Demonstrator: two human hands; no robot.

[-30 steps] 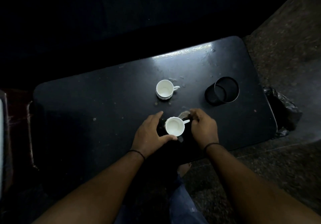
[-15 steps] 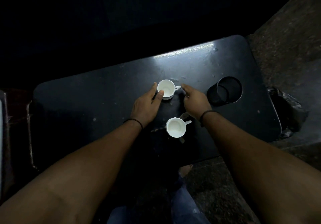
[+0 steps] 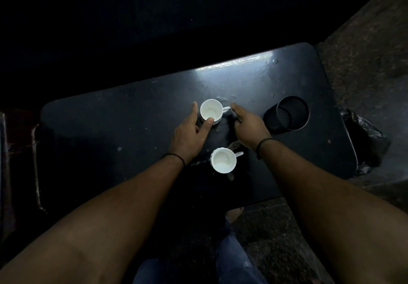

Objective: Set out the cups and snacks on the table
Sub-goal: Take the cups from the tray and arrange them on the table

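Where light glances off the dark rectangular tabletop (image 3: 132,129) at frame centre: two small white ceramic handled cups, upright, handles to the right. Far cup (image 3: 211,111) just above centre, cradled by left hand (image 3: 189,134), fingers along its left wall, thumb curled against its near rim. Right hand (image 3: 248,125) right of that cup, index finger extended to the handle tip; contact not discernible, remaining fingers in shadow. Near cup (image 3: 223,159) below, between both wrists, untouched. Black cylindrical open-topped container (image 3: 287,116) right of centre. Crumpled black plastic bag (image 3: 364,142) at the table's right edge.
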